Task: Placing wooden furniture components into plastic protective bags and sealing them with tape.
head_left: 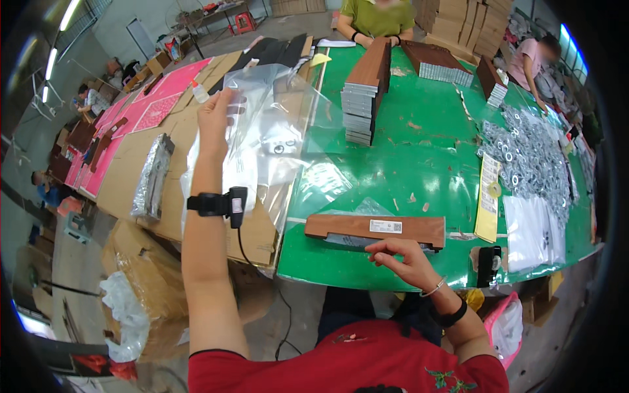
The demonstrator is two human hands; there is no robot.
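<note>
Plastic bag (283, 128), clear and wrinkled, pinched in left hand (215, 115); right hand (407, 261) loosely parted, beside labelled brown piece (341, 226).

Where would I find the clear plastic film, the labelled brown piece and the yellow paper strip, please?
Clear plastic film (270, 108): head view, on its upper part.
Labelled brown piece (357, 226): head view, on its brown face, near the middle.
Yellow paper strip (486, 213): head view, on its lower half.

Red shirt (308, 363), green leaf motif (449, 380); black cabled wristband (208, 204); silver bracelet (432, 288).
</note>
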